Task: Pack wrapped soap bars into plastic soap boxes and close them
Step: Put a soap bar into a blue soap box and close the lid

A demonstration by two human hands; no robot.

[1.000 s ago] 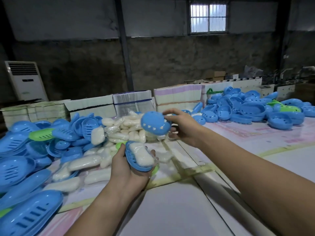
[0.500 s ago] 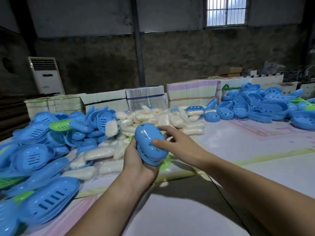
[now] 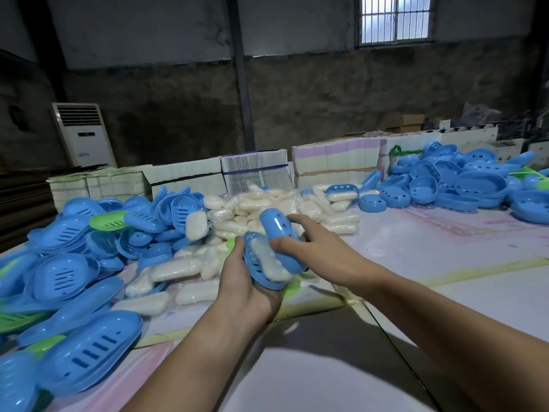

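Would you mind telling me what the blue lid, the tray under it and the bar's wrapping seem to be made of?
Blue lid: looks like smooth moulded plastic, glossy highlights, punched holes.
Blue tray: apparently the same plastic, with slotted openings.
Soap bar: white, under thin clear film, probably plastic wrap, judging by its crinkled sheen; motion blur leaves that open.

free: bare table (image 3: pixel 445 263) right, near edge | blocked: blue box heap (image 3: pixel 74 263) left, soap pile (image 3: pixel 267 206) ahead

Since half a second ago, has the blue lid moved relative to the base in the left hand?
Yes. The blue lid sat shut over the base; now it is tilted up off it, exposing the wrapped soap.
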